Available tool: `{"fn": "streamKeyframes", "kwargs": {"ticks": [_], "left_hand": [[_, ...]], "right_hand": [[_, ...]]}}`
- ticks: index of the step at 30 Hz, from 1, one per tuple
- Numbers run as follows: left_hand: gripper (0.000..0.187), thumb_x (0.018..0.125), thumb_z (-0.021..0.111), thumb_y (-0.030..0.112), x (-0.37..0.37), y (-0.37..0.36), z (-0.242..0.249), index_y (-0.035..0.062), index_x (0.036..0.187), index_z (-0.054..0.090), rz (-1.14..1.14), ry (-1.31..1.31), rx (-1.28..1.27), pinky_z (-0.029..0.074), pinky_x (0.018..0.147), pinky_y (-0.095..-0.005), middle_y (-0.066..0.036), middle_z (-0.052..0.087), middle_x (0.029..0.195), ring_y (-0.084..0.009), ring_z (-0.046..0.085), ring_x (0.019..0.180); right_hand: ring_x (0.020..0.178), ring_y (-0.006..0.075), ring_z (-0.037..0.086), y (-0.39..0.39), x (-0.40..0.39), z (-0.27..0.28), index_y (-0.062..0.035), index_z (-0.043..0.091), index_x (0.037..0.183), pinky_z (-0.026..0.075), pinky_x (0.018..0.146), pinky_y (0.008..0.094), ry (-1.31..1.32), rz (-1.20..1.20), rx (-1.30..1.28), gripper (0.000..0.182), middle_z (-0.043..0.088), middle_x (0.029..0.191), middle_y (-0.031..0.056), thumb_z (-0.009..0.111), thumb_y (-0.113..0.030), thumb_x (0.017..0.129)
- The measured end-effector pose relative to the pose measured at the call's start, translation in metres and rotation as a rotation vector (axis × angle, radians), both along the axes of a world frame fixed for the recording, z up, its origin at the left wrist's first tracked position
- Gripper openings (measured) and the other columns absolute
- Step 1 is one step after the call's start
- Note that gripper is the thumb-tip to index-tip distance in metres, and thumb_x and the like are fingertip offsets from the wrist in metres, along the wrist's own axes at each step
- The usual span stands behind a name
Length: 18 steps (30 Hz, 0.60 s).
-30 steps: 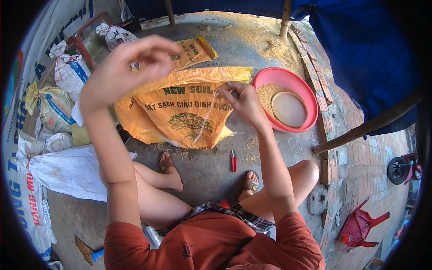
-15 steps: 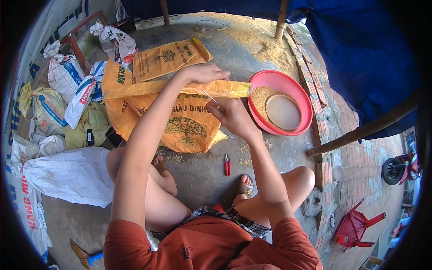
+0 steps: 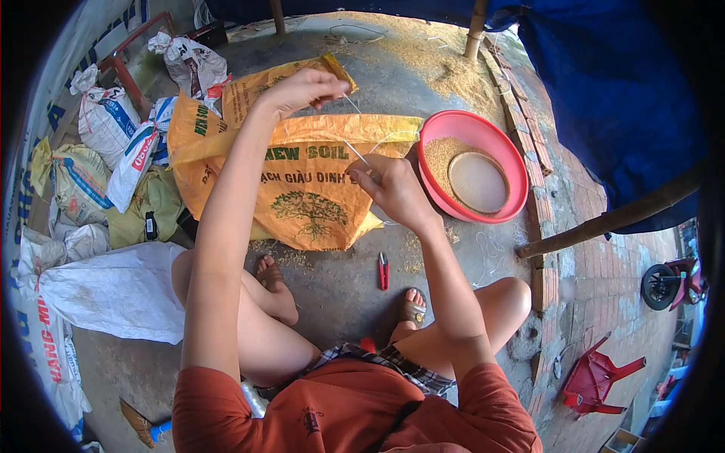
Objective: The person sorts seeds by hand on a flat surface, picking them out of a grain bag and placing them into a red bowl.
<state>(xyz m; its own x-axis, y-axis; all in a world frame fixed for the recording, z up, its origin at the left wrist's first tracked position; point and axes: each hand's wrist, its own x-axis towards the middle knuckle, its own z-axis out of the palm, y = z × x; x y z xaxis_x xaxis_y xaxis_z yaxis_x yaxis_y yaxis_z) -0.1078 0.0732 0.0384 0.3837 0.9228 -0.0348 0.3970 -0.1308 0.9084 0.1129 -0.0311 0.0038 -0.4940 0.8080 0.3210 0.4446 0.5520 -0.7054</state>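
Observation:
A large orange sack (image 3: 310, 215) printed with a tree and green lettering lies before me, its folded top edge running across the view. My left hand (image 3: 306, 89) is raised above that edge, fingers pinched on a thin white thread (image 3: 352, 103) that slants down toward the sack. Just below the fold, my right hand (image 3: 394, 195) grips a long thin needle (image 3: 356, 153), its point up and to the left. More thread runs along the right end of the fold.
A pink basin (image 3: 516, 170) at right holds grain and a round sieve (image 3: 479, 183). Red-handled snips (image 3: 384, 272) lie on the floor between my feet. Filled sacks (image 3: 109, 124) crowd the left, and a bamboo pole (image 3: 612, 214) slants at right.
My left hand has lifted off the sack's fold, moving up and left with the thread. The fold sits slightly higher and shows more lettering. My right hand stays nearly in place.

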Motion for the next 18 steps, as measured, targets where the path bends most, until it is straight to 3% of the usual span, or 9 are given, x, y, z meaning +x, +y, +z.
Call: {"fn": "streamKeyframes", "kwargs": {"ticks": [3,5,9,11,12,13,14,16,18], "left_hand": [[0.025,0.087,0.057,0.03,-0.002,-0.004,0.0,0.0054,0.086,0.058,0.097,-0.367,-0.025,0.045,0.072,-0.0237,-0.003,0.058,0.082,-0.0132,0.059,0.083],[0.022,0.089,0.053,0.027,-0.005,-0.005,0.001,0.0068,0.083,0.056,-0.091,-0.725,-0.182,0.047,0.078,-0.0282,-0.002,0.056,0.08,-0.0182,0.059,0.096],[0.022,0.09,0.051,0.027,-0.013,-0.004,-0.005,0.0076,0.079,0.054,-0.185,-0.898,-0.214,0.045,0.076,-0.0289,-0.001,0.053,0.074,-0.0175,0.058,0.09],[0.025,0.09,0.052,0.029,-0.015,-0.01,-0.002,0.0085,0.075,0.053,-0.01,-0.775,-0.151,0.043,0.072,-0.0252,0.003,0.047,0.066,-0.0125,0.056,0.079],[0.025,0.09,0.052,0.029,-0.013,-0.015,0.002,0.0085,0.075,0.053,-0.008,-0.773,-0.148,0.043,0.072,-0.0252,0.003,0.047,0.066,-0.0125,0.056,0.079],[0.024,0.089,0.054,0.028,-0.008,-0.021,0.005,0.0075,0.076,0.055,0.128,-0.521,-0.006,0.042,0.069,-0.0237,0.004,0.049,0.065,-0.0102,0.053,0.073],[0.024,0.087,0.056,0.027,-0.004,-0.026,0.007,0.0064,0.076,0.057,0.26,-0.265,0.133,0.04,0.065,-0.0222,0.004,0.05,0.065,-0.0078,0.051,0.067],[0.022,0.086,0.058,0.025,0.004,-0.029,-0.001,0.0052,0.077,0.059,0.237,-0.148,0.257,0.04,0.063,-0.0212,0.005,0.052,0.066,-0.0065,0.05,0.065],[0.019,0.082,0.063,0.019,0.016,-0.044,0.001,0.0008,0.085,0.064,0.23,0.077,0.424,0.04,0.059,-0.0223,0.001,0.059,0.073,-0.0073,0.047,0.062]], "right_hand": [[0.067,0.0328,0.061,0.004,-0.001,-0.008,0.0014,0.063,0.086,0.046,0.06,0.0372,0.077,-0.011,0.009,0.013,0.062,0.074,0.0189,0.06,-0.01,0.079],[0.066,0.0331,0.061,0.005,-0.001,-0.01,0.0011,0.063,0.085,0.046,0.06,0.0371,0.122,-0.018,0.014,0.013,0.062,0.074,0.0186,0.06,-0.01,0.079],[0.062,0.0273,0.062,0.004,-0.001,-0.007,0.0005,0.063,0.086,0.046,0.057,0.0343,0.135,-0.093,-0.019,0.012,0.063,0.073,0.0169,0.061,-0.008,0.079],[0.061,0.0248,0.062,0.004,0.0,-0.007,0.0003,0.063,0.088,0.046,0.056,0.0333,0.137,-0.104,-0.057,0.012,0.063,0.073,0.016,0.061,-0.007,0.079],[0.058,0.0164,0.059,0.005,0.001,-0.01,-0.0007,0.061,0.097,0.044,0.053,0.0289,0.164,-0.07,-0.051,0.017,0.063,0.073,0.0113,0.058,-0.008,0.081],[0.056,0.0081,0.056,0.006,0.002,-0.011,-0.0016,0.059,0.106,0.042,0.05,0.0245,0.19,-0.035,-0.044,0.023,0.063,0.073,0.0065,0.055,-0.008,0.084],[0.056,0.0081,0.056,0.006,0.002,-0.01,-0.0016,0.059,0.106,0.042,0.05,0.0245,0.192,-0.033,-0.043,0.023,0.063,0.073,0.0065,0.055,-0.008,0.084],[0.053,0.0146,0.055,0.007,0.003,-0.006,-0.0028,0.052,0.111,0.044,0.053,0.029,0.353,-0.233,0.026,0.032,0.062,0.077,0.0107,0.058,-0.003,0.079],[0.06,0.0124,0.054,0.029,0.011,-0.022,-0.003,0.042,0.122,0.044,0.054,0.0283,0.445,-0.351,0.151,0.045,0.057,0.093,0.0131,0.057,-0.003,0.079]]}}
